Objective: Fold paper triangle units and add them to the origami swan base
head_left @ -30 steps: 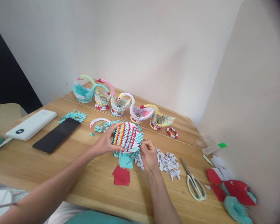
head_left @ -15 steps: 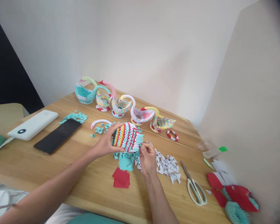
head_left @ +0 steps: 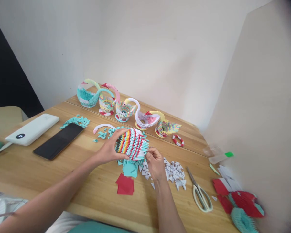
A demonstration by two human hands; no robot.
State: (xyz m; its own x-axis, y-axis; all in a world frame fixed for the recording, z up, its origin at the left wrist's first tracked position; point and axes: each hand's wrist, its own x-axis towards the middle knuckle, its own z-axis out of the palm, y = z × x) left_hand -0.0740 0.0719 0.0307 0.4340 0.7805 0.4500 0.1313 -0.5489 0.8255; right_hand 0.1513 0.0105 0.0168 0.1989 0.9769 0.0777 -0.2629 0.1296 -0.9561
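My left hand (head_left: 113,147) is wrapped round a bowl-shaped folded-paper body (head_left: 133,144) striped in red, white, yellow and turquoise, held on its side above the table. At its spiky right rim, my right hand (head_left: 155,161) pinches with thumb and forefinger; whatever is between the fingertips is too small to make out. Below the hands lie turquoise paper squares (head_left: 130,169) and red paper squares (head_left: 125,184). A heap of white folded paper triangles (head_left: 176,173) spreads behind and right of my right wrist. Turquoise folded pieces (head_left: 103,134) lie beyond my left hand, by a white curved paper neck (head_left: 104,126).
Several finished paper swans (head_left: 146,119) line the table's back edge, with a red-and-white ring (head_left: 178,140) at their right end. Scissors (head_left: 201,195) lie right. A phone (head_left: 59,140) and a white power bank (head_left: 32,129) are left. A clear box (head_left: 217,158) and red paper (head_left: 244,200) sit far right.
My right hand has shifted slightly to the right along the rim, still pinching. The striped body stays in my left hand, and the view has moved a little.
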